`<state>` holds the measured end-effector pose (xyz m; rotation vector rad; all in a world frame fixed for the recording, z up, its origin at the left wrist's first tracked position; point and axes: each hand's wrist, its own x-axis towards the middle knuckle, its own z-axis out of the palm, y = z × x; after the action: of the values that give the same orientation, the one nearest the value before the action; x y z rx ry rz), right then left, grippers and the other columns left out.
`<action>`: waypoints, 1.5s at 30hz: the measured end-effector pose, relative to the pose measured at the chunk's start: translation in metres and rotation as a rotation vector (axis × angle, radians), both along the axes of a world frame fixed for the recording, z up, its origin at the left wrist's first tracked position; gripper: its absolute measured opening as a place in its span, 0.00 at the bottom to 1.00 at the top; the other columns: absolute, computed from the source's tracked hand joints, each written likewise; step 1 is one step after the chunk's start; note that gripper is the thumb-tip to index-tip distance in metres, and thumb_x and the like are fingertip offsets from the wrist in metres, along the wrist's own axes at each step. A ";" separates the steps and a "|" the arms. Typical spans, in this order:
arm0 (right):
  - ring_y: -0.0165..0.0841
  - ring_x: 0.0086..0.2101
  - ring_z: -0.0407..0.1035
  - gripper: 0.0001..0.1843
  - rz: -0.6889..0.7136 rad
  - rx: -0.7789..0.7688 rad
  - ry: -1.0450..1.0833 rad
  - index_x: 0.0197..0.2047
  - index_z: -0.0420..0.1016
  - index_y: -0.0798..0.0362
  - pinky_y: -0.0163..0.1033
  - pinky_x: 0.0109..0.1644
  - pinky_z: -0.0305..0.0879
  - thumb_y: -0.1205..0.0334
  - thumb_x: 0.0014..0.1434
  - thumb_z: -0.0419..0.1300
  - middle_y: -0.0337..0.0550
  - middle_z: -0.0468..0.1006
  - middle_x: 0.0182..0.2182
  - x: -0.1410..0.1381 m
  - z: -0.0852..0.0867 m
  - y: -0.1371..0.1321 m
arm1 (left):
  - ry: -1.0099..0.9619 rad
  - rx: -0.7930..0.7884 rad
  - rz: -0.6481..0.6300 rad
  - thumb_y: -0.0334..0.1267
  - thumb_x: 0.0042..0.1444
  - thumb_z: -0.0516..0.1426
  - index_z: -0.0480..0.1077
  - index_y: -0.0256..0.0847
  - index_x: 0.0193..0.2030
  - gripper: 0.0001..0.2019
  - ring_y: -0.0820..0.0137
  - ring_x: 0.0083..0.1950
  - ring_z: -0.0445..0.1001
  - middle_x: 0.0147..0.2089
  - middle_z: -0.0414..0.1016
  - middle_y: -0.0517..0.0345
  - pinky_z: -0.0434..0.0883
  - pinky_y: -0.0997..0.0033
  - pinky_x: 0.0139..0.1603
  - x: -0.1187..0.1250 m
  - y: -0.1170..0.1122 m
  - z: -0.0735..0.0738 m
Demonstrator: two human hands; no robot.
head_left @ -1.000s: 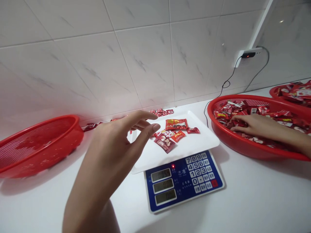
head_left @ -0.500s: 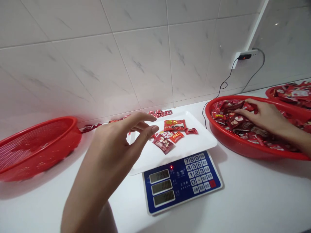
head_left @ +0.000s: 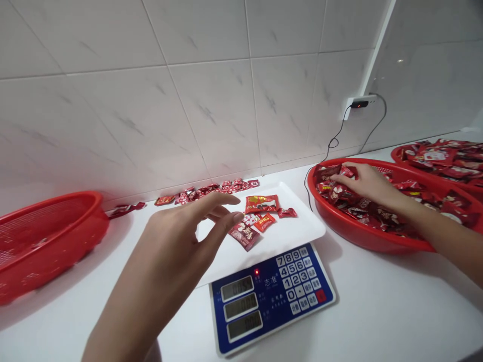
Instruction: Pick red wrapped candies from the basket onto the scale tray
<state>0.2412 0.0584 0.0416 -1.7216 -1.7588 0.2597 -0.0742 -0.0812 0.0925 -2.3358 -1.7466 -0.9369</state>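
Candy packets (head_left: 327, 187) touch the right hand (head_left: 366, 182), moved leftward, grip unclear; left hand (head_left: 177, 241) open.

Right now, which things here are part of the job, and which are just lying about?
In play: left hand, right hand, red basket under it, white tray, sachets on it, blue digital scale.
Lying about: red basket far left, red basket far right, loose sachets by the wall, wall plug.

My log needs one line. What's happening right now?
left hand: open, above tray on scale | right hand: on candy packets in red basket
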 end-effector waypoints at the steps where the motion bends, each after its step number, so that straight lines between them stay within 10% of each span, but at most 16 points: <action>1: 0.38 0.28 0.68 0.10 -0.018 0.002 0.043 0.27 0.71 0.52 0.41 0.34 0.58 0.57 0.54 0.64 0.44 0.75 0.24 0.001 0.000 -0.002 | -0.006 0.005 0.004 0.48 0.61 0.54 0.75 0.52 0.44 0.11 0.74 0.20 0.73 0.32 0.82 0.67 0.65 0.74 0.22 -0.002 -0.001 0.000; 6: 0.36 0.32 0.72 0.10 0.093 0.065 0.571 0.37 0.78 0.51 0.41 0.38 0.64 0.56 0.54 0.66 0.45 0.80 0.33 -0.014 0.011 -0.017 | -0.115 -0.010 0.010 0.50 0.59 0.56 0.76 0.52 0.43 0.11 0.70 0.28 0.77 0.33 0.82 0.64 0.68 0.73 0.26 -0.003 0.003 -0.002; 11: 0.35 0.30 0.73 0.15 0.418 0.010 0.994 0.35 0.78 0.50 0.41 0.37 0.70 0.50 0.48 0.71 0.42 0.80 0.31 -0.086 0.012 -0.035 | -0.483 -0.231 -0.104 0.51 0.59 0.57 0.71 0.47 0.55 0.20 0.65 0.47 0.77 0.48 0.79 0.55 0.73 0.71 0.38 0.016 0.025 -0.023; 16: 0.32 0.34 0.71 0.13 0.723 0.168 0.893 0.36 0.75 0.50 0.38 0.39 0.68 0.50 0.54 0.66 0.38 0.78 0.33 -0.138 0.010 -0.036 | -0.576 -0.396 -0.257 0.47 0.58 0.57 0.70 0.40 0.36 0.12 0.68 0.34 0.74 0.33 0.75 0.57 0.69 0.71 0.32 0.012 0.042 -0.033; 21: 0.29 0.25 0.64 0.12 0.527 0.273 0.732 0.33 0.73 0.50 0.35 0.28 0.61 0.51 0.55 0.66 0.35 0.70 0.24 -0.112 0.017 -0.024 | -0.118 -0.174 0.208 0.40 0.58 0.56 0.66 0.42 0.27 0.10 0.71 0.25 0.65 0.22 0.68 0.64 0.57 0.70 0.26 -0.009 0.050 -0.035; 27: 0.28 0.25 0.64 0.10 0.373 0.344 0.597 0.33 0.75 0.50 0.35 0.26 0.60 0.53 0.54 0.67 0.36 0.71 0.23 -0.077 0.033 -0.034 | -0.058 -0.296 0.252 0.38 0.58 0.56 0.74 0.42 0.42 0.08 0.64 0.34 0.76 0.35 0.81 0.55 0.65 0.67 0.33 -0.011 0.066 -0.053; 36: 0.25 0.24 0.62 0.11 0.154 0.533 0.531 0.34 0.75 0.52 0.39 0.30 0.59 0.53 0.56 0.66 0.35 0.70 0.23 -0.045 0.043 -0.036 | -0.204 -0.044 0.236 0.48 0.58 0.56 0.76 0.49 0.42 0.11 0.65 0.37 0.78 0.35 0.81 0.60 0.70 0.68 0.36 -0.009 0.020 -0.010; 45: 0.25 0.22 0.61 0.09 0.157 0.510 0.534 0.32 0.75 0.53 0.40 0.30 0.59 0.56 0.55 0.66 0.35 0.70 0.22 -0.048 0.044 -0.037 | -0.141 -0.028 0.219 0.48 0.59 0.56 0.77 0.49 0.42 0.11 0.66 0.36 0.78 0.34 0.81 0.60 0.70 0.68 0.34 -0.006 0.017 -0.011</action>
<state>0.1934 0.0217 0.0855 -1.0337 -1.4037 0.2779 -0.0799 -0.0637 0.0818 -2.0835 -2.0306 -1.0670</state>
